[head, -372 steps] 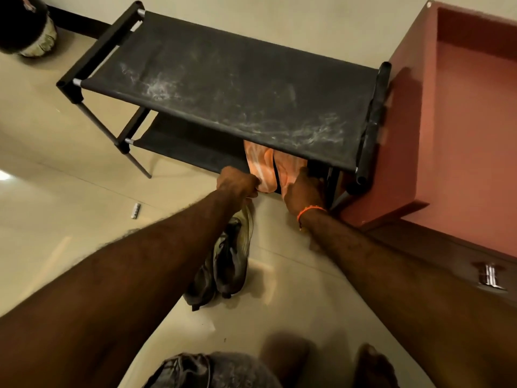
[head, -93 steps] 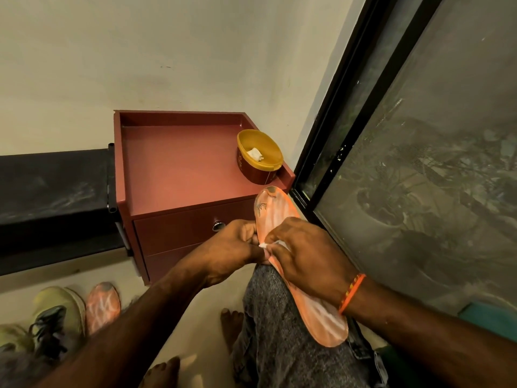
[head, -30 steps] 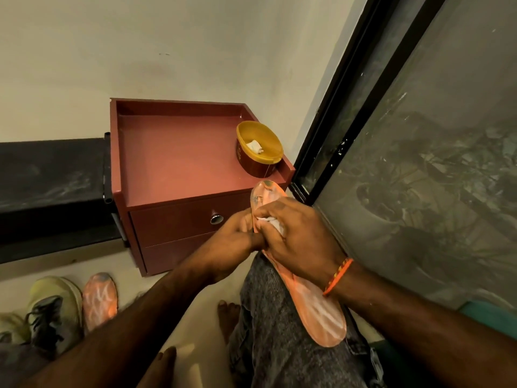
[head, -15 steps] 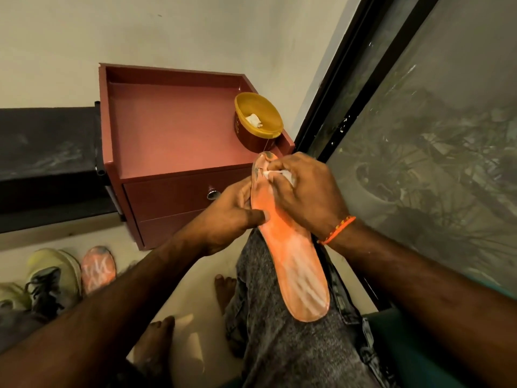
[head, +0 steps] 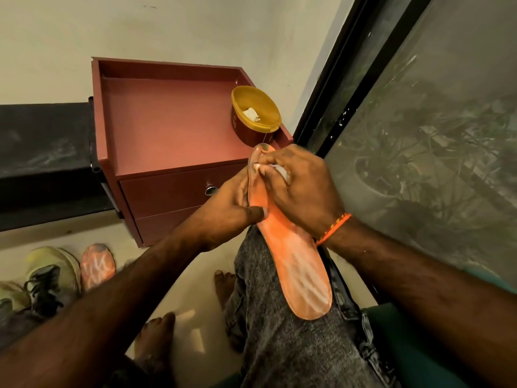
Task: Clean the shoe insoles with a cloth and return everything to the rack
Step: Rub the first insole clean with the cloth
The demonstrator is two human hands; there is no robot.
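I have the long orange foam insole (head: 291, 264) lying along my thigh, heel end on the grey denim, toe end sticking out past the knee toward the red wooden bedside cabinet (head: 167, 121).

The main risk I see is at that unsupported toe end: it is thin and flexible, and if I press hard with the cloth there it could fold or slip out from under my thumb and drop to the floor. The rubbing hand also works close to the yellow plastic tub (head: 255, 113) standing at the cabinet's front corner, so a long stroke could knock it. I also judge the job far from done: a second orange insole (head: 97, 264) lies on the floor beside the pale green laced sneaker (head: 50, 273), and nothing has gone back onto the black fabric shoe rack (head: 42, 141).

My right hand (head: 299, 189) is curled, fingers bunched round a small white cloth (head: 281, 170), pressing it onto the insole near the toe. My left hand (head: 226, 211) grips the insole's left edge, thumb flat on top, fingers wrapped underneath where I cannot see them. Neither hand is slack.
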